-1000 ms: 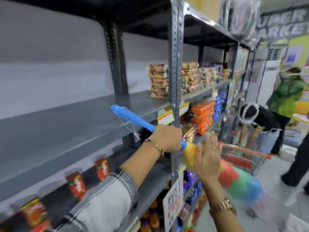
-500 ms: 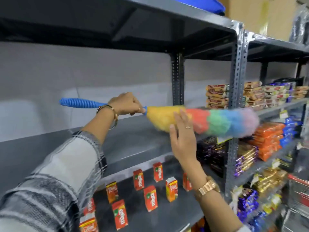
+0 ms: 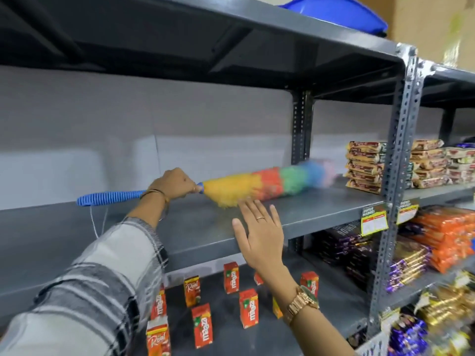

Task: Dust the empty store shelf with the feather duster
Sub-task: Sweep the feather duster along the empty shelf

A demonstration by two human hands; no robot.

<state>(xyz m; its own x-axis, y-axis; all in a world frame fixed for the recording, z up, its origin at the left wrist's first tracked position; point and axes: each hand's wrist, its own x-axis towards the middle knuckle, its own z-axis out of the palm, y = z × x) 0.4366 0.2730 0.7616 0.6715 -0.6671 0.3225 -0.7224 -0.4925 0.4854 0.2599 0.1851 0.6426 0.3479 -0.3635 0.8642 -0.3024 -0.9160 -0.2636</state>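
A feather duster [image 3: 267,185] with a ribbed blue handle and a rainbow head lies along the empty grey shelf [image 3: 321,211]. Its blurred head rests on the shelf surface and reaches right to just short of a stack of biscuit packs [image 3: 366,163]. My left hand [image 3: 174,183] is closed around the handle just behind the yellow end of the head. My right hand [image 3: 259,232] is flat and open, fingers spread, at the shelf's front edge just below the yellow feathers, holding nothing.
Small red juice cartons [image 3: 248,308] stand on the shelf below. A perforated metal upright [image 3: 393,176] bounds the bay on the right, with snack packs [image 3: 447,232] beyond it. Price tags [image 3: 374,219] hang from the shelf lip. A blue tub [image 3: 336,11] sits on top.
The duster has swung up from below the shelf onto its surface and moved inward. My right hand has come off the feathers and dropped to the shelf's front edge.
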